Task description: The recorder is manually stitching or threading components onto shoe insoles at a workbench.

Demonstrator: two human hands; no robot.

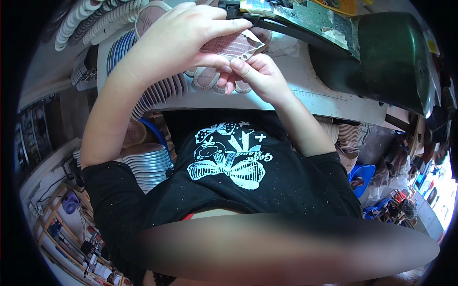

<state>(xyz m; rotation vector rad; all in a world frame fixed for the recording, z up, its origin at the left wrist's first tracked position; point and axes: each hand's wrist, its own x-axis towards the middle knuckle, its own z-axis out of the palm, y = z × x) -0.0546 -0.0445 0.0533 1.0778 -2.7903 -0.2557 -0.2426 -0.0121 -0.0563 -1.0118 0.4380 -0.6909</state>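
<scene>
Both my hands are raised over the work table, close to the sewing machine (329, 28). Between them is a pinkish-brown shoe insole (229, 45) with faint lines across its face and a pale, pointed edge. My left hand (183, 35) lies over the insole from the left, its thumb at the lower edge and a finger stretched along the top. My right hand (260, 76) pinches the lower edge with thumb and forefinger, beside the left thumb. The left hand partly covers the insole. Below the hands, more pale-rimmed insoles (207, 78) lie on the table.
Rows of stacked insoles (162, 95) stand on edge at the left of the white table (315, 97). The machine's dark green body (377, 62) fills the far right. Another stack (148, 164) sits beside my left elbow, and a blue basket (362, 178) stands low at right.
</scene>
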